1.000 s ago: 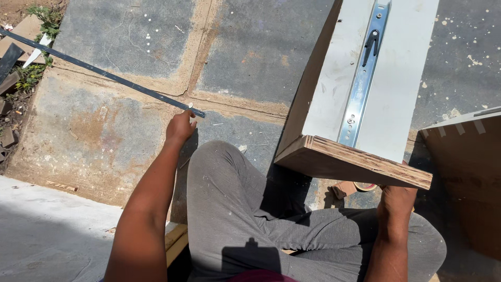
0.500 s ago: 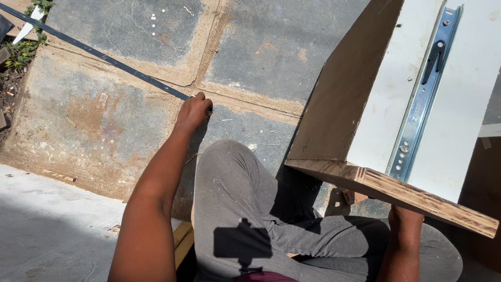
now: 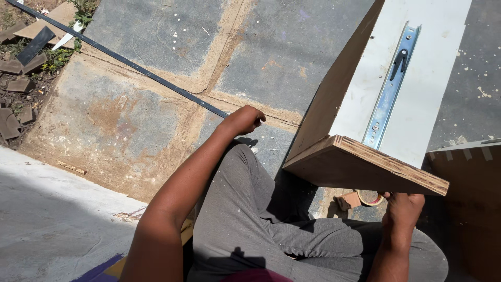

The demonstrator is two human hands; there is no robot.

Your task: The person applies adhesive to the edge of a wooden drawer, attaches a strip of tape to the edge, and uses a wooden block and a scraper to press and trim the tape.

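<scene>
While seated on paving, the person steadied a plywood panel [image 3: 365,167].
Right hand [image 3: 403,209] gripped beneath the panel's layered raw edge; left hand [image 3: 243,120], left of the panel, clenched the end of a thin dark metal strip [image 3: 120,58]. A zinc-plated drawer slide [image 3: 390,89] lay screwed onto the white face.

Head-worn camera looking steeply down, close over the wearer's lap.
It is facing the paved ground [image 3: 156,104] ahead, taking in both forearms, the knees and the wooden panel [image 3: 365,167] at right.
</scene>
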